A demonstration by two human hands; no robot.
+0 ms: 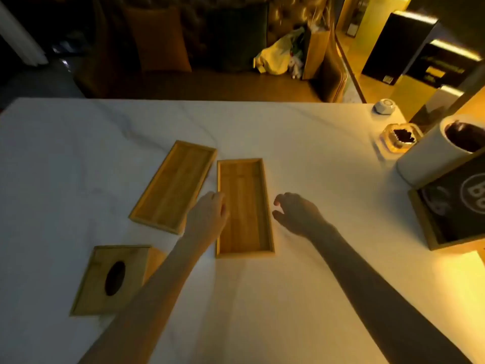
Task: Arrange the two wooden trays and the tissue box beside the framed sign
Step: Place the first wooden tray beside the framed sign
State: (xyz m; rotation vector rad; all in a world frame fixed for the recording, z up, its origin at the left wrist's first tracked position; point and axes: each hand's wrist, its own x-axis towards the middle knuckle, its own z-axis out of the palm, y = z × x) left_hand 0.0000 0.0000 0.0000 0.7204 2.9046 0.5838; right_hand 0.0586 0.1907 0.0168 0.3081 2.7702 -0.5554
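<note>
Two shallow wooden trays lie on the white marble table [301, 153]. The right tray [245, 195] lies lengthwise in the middle; the left tray [174, 183] is angled beside it. My left hand [208, 216] rests against the right tray's left rim, fingers curled over the edge. My right hand [295, 212] hovers just right of that tray, fingers apart, holding nothing. A wooden tissue box [115, 279] with a dark oval slot sits at the near left, partly behind my left forearm. The framed sign [456, 206], dark with a wooden frame, stands at the right edge.
A white cylinder holder [430, 158] stands behind the sign. An ashtray [400, 139] and a small white round device [384, 106] sit at the far right corner. A sofa with a yellow bag is beyond the table's far edge.
</note>
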